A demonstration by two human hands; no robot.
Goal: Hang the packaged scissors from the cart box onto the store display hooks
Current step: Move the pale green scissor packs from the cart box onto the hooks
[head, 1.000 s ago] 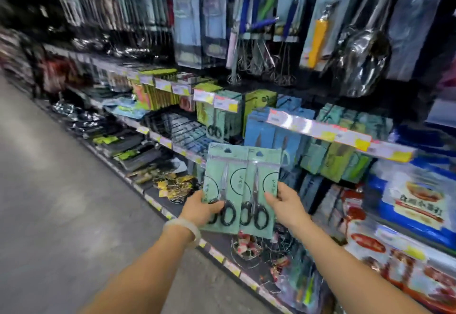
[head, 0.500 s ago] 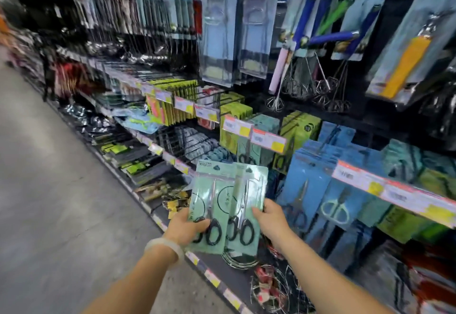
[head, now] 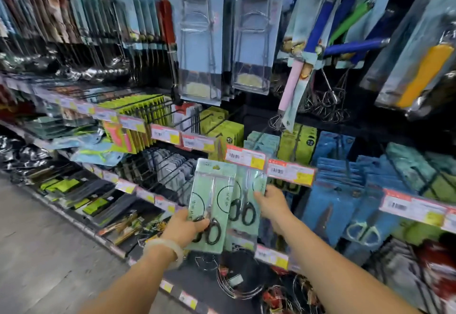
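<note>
two mint scissor packs [head: 211, 205] are held up, one gripped by the left hand [head: 183, 227], one pinched by the right hand [head: 272, 204]; neither is hooked yet.

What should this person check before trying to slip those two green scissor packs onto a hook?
1. Left hand holds the left scissors pack firmly: ok, thumb across its lower part.
2. Right hand holds the right scissors pack: ok, fingers on its right edge.
3. Packs upright, hang holes on top: ok.
4. Packs separated enough to hang singly: not ok, they overlap.
5. Target hook located and free: cannot tell, the price tags hide the hook ends there.
6. Pack tops lined up with a hook: cannot tell.
</note>
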